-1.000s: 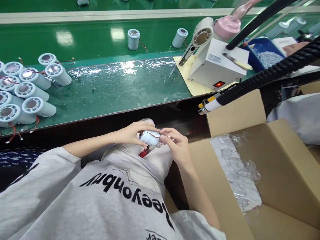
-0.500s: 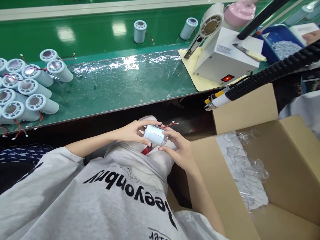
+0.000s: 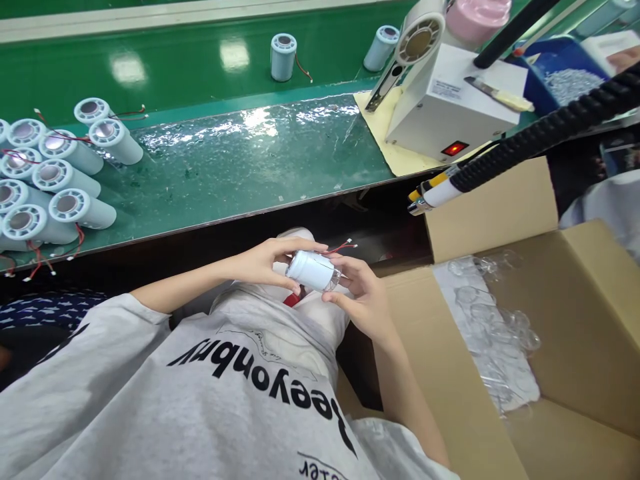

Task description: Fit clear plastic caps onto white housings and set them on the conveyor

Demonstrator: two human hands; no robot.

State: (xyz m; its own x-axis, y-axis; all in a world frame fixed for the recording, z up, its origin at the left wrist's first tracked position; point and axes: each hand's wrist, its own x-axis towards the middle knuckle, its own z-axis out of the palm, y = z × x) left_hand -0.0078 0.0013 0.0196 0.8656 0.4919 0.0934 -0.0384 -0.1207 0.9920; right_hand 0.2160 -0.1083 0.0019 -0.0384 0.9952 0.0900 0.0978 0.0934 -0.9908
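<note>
The left grip (image 3: 270,259) and right grip (image 3: 369,293) share one pale blue cylinder (image 3: 311,270). Left of them, at least ten more cylinders (image 3: 83,208) crowd the desk (image 3: 260,160); beyond them are two (image 3: 283,59). Farther off to their right are one white machine (image 3: 450,113), one knife (image 3: 500,95), one pink-lidded container (image 3: 479,17) and one blue tray (image 3: 543,53); nearer right, one cardboard box (image 3: 575,273) bears several clear rings (image 3: 473,300), too overlapped to count.

Left hand (image 3: 265,263) opposite right hand (image 3: 369,300), both curled
</note>
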